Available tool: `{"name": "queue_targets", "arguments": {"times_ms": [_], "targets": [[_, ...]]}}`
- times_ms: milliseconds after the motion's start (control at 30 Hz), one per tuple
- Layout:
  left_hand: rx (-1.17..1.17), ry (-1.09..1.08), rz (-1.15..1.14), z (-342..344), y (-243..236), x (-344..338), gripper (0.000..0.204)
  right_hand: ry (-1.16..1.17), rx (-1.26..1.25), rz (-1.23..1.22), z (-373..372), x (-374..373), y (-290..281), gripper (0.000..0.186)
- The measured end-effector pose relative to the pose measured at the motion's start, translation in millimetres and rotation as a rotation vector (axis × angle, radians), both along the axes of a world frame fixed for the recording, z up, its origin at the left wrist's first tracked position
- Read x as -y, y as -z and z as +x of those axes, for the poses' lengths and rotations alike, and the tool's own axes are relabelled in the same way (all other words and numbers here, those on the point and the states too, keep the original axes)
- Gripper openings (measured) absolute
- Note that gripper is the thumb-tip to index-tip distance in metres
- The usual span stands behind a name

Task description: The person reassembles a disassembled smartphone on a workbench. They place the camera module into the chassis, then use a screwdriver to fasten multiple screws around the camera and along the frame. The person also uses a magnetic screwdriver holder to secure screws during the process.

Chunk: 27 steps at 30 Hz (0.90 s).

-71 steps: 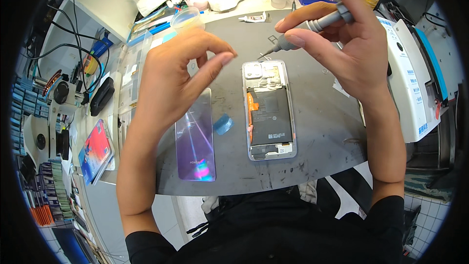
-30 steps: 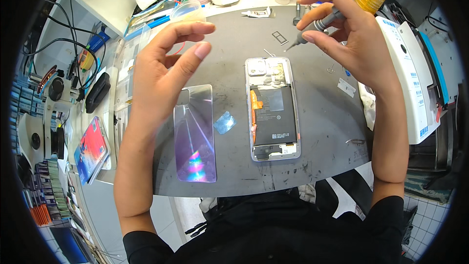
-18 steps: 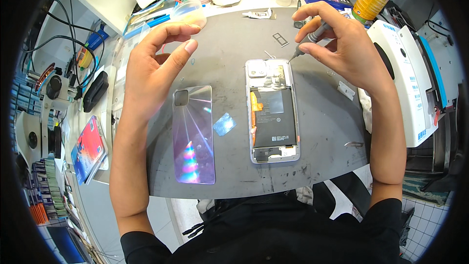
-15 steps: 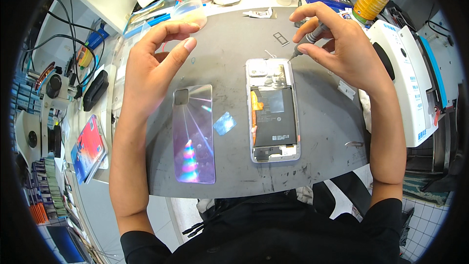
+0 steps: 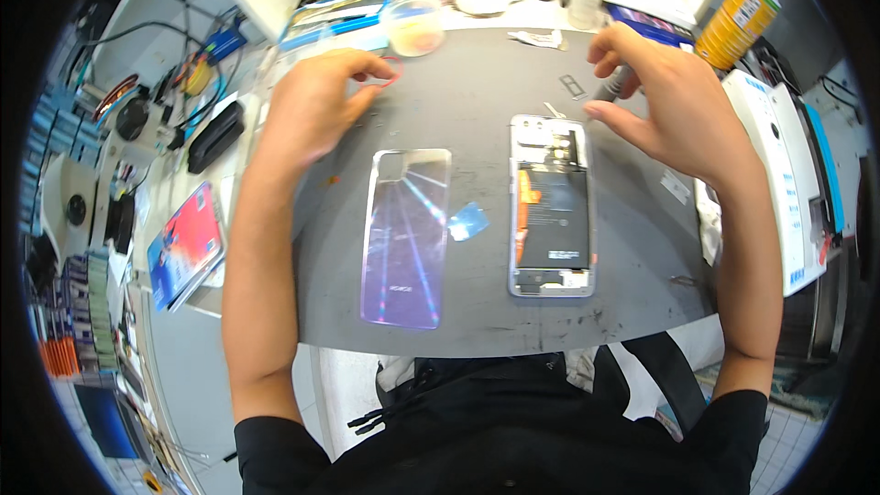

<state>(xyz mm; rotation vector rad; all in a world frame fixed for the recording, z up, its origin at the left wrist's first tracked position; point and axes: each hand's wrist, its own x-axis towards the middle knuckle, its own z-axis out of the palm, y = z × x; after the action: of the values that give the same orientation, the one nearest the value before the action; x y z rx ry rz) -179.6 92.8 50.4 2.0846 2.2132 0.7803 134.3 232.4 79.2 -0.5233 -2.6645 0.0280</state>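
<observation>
While the right hand [image 5: 676, 103] is gripping a grey screwdriver [image 5: 609, 88] near the top of the opened phone [image 5: 553, 220] on the surface [image 5: 481, 298], the left hand [image 5: 316, 103] is hovering, fingers parted and apparently empty, and this screw work is seemingly calling next for careful aiming.

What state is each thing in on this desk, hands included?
Phone: back off, insides showing.
Battery: seated inside the phone.
Purple back cover: detached, lying left of the phone.
Blue film piece: loose, between cover and phone.
Small tray frame: out on the grey mat.
Grey screwdriver: held, tip unclear.
Right hand: gripping the screwdriver.
Left hand: thumb and fingers apart.
</observation>
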Motion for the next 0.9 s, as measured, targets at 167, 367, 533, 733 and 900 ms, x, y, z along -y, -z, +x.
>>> {"name": "queue_targets", "arguments": {"times_ms": [167,367,533,733,900], "targets": [[-0.188,-0.043,-0.070,-4,4,1,0.020,-0.069,-0.009,-0.236,2,-4,0,0.030],[-0.257,-0.214,-0.188,-12,-12,13,0.020,0.035,-0.050,-0.076,-1,-1,6,0.031],[-0.310,-0.191,-0.250,-9,-11,22,0.016,0.041,0.000,-0.130,-3,4,3,0.032],[-0.450,-0.123,-0.270,-9,-1,26,0.013,0.024,-0.078,-0.193,-7,4,9,0.031],[-0.547,-0.052,-0.155,-12,9,22,0.009,0.021,-0.091,-0.110,4,-1,11,0.037]]}}
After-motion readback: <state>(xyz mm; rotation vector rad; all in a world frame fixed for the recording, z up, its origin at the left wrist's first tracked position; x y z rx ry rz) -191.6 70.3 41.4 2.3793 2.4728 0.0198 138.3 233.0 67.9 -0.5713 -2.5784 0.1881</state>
